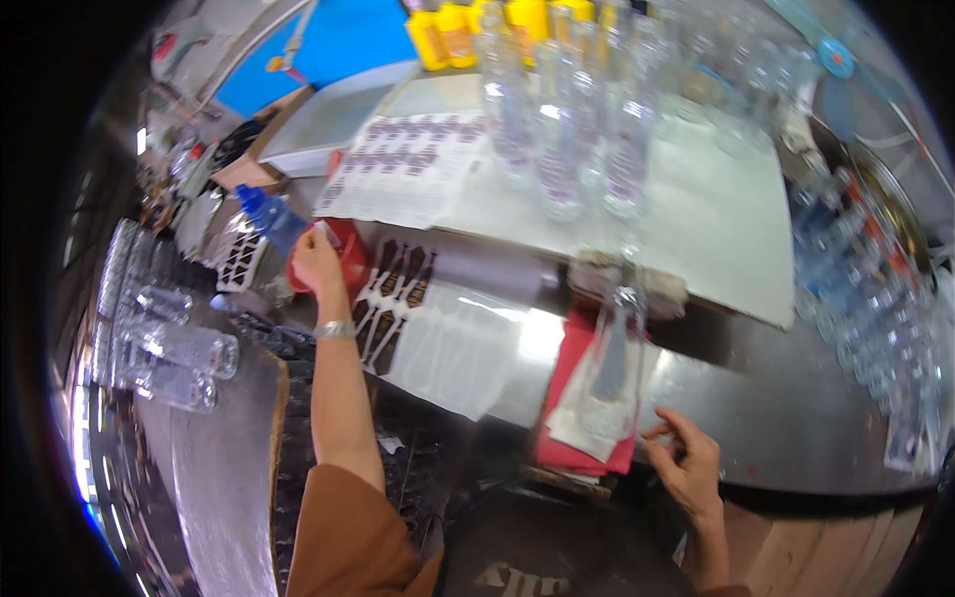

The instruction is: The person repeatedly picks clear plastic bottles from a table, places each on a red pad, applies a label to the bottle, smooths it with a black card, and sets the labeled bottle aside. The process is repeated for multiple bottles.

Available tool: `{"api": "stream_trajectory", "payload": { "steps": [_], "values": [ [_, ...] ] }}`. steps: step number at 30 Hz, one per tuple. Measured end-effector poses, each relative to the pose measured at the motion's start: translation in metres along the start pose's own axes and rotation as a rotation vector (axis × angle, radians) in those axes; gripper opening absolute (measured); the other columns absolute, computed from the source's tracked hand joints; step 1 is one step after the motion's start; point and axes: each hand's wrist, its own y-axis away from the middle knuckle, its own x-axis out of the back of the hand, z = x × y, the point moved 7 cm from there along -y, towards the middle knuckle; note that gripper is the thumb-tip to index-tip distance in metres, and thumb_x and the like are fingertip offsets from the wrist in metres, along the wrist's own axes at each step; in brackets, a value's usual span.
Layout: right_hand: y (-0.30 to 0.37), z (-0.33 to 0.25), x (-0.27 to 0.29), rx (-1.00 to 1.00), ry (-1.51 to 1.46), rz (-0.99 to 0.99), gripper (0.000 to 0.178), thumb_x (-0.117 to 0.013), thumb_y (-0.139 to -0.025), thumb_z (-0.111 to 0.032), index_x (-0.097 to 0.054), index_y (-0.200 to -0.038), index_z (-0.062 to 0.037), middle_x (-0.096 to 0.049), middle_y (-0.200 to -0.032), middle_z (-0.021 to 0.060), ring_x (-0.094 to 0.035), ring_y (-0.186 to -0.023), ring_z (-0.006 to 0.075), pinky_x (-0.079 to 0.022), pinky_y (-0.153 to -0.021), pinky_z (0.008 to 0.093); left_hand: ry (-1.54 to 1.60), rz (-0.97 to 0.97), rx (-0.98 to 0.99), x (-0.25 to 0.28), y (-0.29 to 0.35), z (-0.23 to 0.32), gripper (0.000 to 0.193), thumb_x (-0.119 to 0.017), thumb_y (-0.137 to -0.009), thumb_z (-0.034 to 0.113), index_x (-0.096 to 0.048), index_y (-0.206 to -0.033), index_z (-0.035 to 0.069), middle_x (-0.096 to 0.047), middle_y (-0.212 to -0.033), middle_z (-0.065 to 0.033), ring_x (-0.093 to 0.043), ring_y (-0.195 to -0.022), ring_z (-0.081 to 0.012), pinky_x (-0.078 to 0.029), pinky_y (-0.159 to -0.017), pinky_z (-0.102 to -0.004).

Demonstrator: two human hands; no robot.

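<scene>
My left hand [318, 261] reaches to a red container [343, 257] at the left, its fingers pinched together. A small whitish bit shows at its fingertips, too blurred to name. Just beyond stands a blue-topped plastic bottle [274, 217]. My right hand [686, 463] is held low at the right with thumb and fingers apart, holding nothing. Beside it, a clear bottle [609, 383] lies on a folded white cloth [577, 423] over a red cloth [559, 453]. Between the hands lies a sheet of dark and white decals [393, 298], with a pale translucent sheet [463, 343] next to it.
Several clear bottles with purple print [627, 149] stand on a white board [726, 229] at the back. Printed sheets [403, 159] lie left of them. Rows of bottles [865, 298] fill the right side; more bottles [189, 348] lie at the left. Yellow containers [458, 35] stand behind.
</scene>
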Motion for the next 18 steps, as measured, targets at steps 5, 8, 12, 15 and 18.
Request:
{"api": "stream_trajectory", "payload": {
  "steps": [5,8,12,15,18],
  "values": [
    [0.000,-0.032,-0.028,0.209,0.294,0.071,0.071,-0.082,-0.080,-0.023,-0.051,-0.141,-0.0023,-0.068,-0.090,0.0123,-0.067,-0.068,0.0309,-0.054,-0.063,0.0411,0.663,-0.623,0.325,0.014,0.118,0.139,0.023,-0.067,-0.098,0.018,-0.074,-0.110,0.000,-0.070,-0.086,0.0042,-0.053,-0.066,-0.0004,-0.042,-0.057,-0.0173],
    [-0.003,-0.030,-0.035,0.236,0.368,0.162,0.069,-0.081,-0.081,-0.025,-0.051,-0.139,-0.0013,-0.067,-0.087,0.0127,-0.067,-0.069,0.0316,-0.054,-0.061,0.0420,0.719,-0.863,0.122,0.024,0.164,0.228,0.022,-0.065,-0.100,0.013,-0.073,-0.113,-0.003,-0.071,-0.087,0.0020,-0.055,-0.074,-0.0014,-0.044,-0.064,-0.0176],
    [0.000,-0.036,-0.038,0.239,0.456,0.203,0.063,-0.085,-0.078,-0.023,-0.059,-0.131,0.0008,-0.069,-0.091,0.0105,-0.068,-0.069,0.0274,-0.054,-0.061,0.0368,0.787,-0.896,-0.171,0.066,0.201,0.320,0.020,-0.061,-0.101,0.006,-0.072,-0.116,0.000,-0.076,-0.107,-0.0050,-0.068,-0.094,-0.0104,-0.054,-0.078,-0.0261],
    [0.002,-0.044,-0.039,0.257,0.469,0.249,0.061,-0.085,-0.078,-0.023,-0.060,-0.128,0.0013,-0.069,-0.087,0.0105,-0.069,-0.069,0.0262,-0.054,-0.061,0.0363,0.675,-0.734,-0.748,0.110,0.239,0.367,0.031,-0.067,-0.087,-0.008,-0.073,-0.115,0.004,-0.073,-0.117,-0.0131,-0.070,-0.100,-0.0272,-0.057,-0.080,-0.0339],
    [0.003,-0.046,-0.045,0.257,0.401,0.255,0.063,-0.081,-0.081,-0.029,-0.055,-0.131,-0.0001,-0.067,-0.082,0.0149,-0.068,-0.066,0.0318,-0.052,-0.057,0.0401,0.591,-0.745,-0.877,0.128,0.279,0.359,0.035,-0.072,-0.082,-0.001,-0.072,-0.115,0.008,-0.071,-0.121,-0.0100,-0.068,-0.104,-0.0276,-0.054,-0.086,-0.0369]
  ]
}}
